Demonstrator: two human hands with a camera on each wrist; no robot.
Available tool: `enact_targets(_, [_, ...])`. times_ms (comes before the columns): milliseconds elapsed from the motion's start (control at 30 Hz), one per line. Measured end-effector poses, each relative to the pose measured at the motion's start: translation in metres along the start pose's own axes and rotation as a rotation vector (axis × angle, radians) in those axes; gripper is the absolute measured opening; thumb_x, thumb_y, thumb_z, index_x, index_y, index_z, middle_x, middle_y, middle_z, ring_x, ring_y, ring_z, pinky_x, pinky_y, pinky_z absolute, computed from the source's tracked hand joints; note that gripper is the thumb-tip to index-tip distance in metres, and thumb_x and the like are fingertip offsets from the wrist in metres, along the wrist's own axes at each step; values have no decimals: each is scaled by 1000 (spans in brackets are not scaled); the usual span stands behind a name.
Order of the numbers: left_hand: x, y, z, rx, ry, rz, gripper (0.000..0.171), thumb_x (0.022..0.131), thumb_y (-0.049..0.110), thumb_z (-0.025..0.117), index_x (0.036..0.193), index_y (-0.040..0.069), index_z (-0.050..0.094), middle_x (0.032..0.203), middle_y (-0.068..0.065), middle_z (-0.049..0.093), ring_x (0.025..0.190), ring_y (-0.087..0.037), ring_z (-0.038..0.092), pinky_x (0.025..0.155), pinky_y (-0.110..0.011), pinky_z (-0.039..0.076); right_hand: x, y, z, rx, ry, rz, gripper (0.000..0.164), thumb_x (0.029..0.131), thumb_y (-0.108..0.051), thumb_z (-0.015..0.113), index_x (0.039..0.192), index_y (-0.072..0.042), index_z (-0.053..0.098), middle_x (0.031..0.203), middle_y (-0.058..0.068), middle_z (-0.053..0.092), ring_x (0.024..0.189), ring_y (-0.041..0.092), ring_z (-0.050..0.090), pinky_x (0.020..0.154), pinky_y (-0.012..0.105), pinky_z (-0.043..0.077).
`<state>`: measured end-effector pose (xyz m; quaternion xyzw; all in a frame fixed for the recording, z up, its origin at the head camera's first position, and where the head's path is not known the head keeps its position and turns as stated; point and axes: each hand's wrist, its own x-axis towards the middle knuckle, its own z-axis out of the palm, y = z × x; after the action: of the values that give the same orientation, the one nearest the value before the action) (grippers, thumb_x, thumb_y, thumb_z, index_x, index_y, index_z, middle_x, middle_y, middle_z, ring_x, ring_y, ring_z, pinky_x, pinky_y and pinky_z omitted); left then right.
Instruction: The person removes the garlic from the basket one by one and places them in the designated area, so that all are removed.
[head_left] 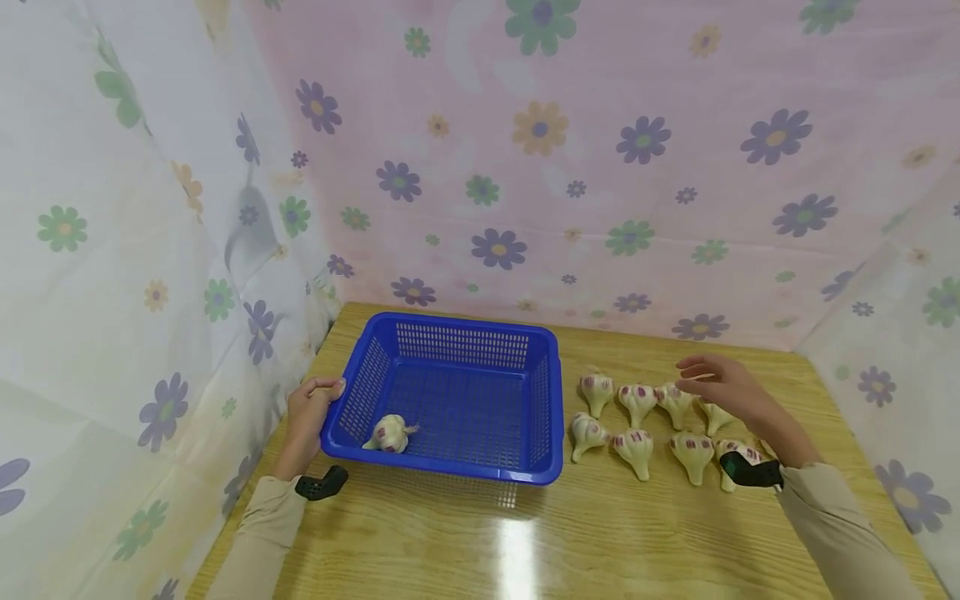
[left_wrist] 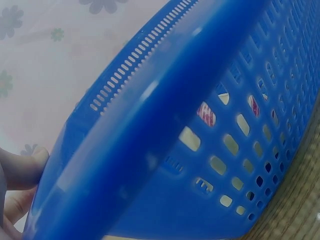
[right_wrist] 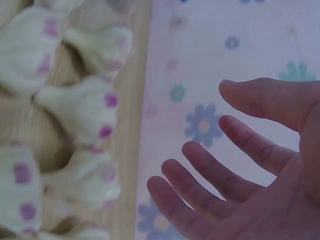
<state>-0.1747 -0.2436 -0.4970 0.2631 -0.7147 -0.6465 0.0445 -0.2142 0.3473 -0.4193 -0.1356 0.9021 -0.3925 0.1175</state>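
A blue plastic basket [head_left: 480,473] with slotted walls sits on the wooden table. My left hand [head_left: 306,421] grips its left rim; in the left wrist view the thumb [left_wrist: 27,170] and another finger show at the edge of the basket [left_wrist: 115,135]. One garlic bulb [head_left: 390,434] lies in the basket's near left corner. To the right, my right hand [head_left: 727,390] hovers over the back row of garlic bulbs [head_left: 637,402], holding nothing. Its fingers are spread and loosely bent in the right wrist view, with garlic bulbs [right_wrist: 82,107] off to one side.
A front row of garlic bulbs [head_left: 692,454] lies nearer me, right of the basket. Flowered cloth [head_left: 498,167] hangs behind the table [head_left: 420,542] and along both sides. Dark wrist devices [head_left: 322,483] sit at both cuffs.
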Motion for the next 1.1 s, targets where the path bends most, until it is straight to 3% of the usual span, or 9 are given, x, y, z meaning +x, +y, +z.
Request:
enact_targets(133, [0,1,0,-1,-4,-9,27,92,20,63,111,1,60,92,-6,63,73,-18,64,61,-30,53,9,-23,12,40,-46,-63,43,97,-23,54,129,5,45,125,29,48,109,44,52,76,35,51])
enact_targets(267, [-1,1,0,15,-1,-7,28,92,20,62,112,1,60,98,-9,63,76,-17,63,62,-29,52,17,-41,25,97,-108,-110,41,97,-21,55,129,4,46,126,27,48,111,42,52,82,43,49])
enact_targets(567, [-1,1,0,33,14,11,29,92,20,62,112,0,60,96,-8,63,72,-15,63,61,-28,51,35,-74,53,133,-153,-126,40,95,-28,59,125,-3,51,125,18,53,114,35,53,88,48,46])
enact_targets(833, [-1,1,0,26,10,-3,27,92,21,62,111,2,60,93,-7,64,73,-16,64,60,-29,52,51,-101,77,224,-188,-145,40,94,-27,60,125,-3,52,125,17,53,113,32,53,90,47,45])
enact_targets(1100, [-1,2,1,-6,9,-17,25,91,19,63,108,1,60,85,-3,63,70,-16,63,59,-28,52,66,-123,100,296,-244,-231,33,93,-23,62,118,-3,55,122,16,54,109,32,54,88,40,47])
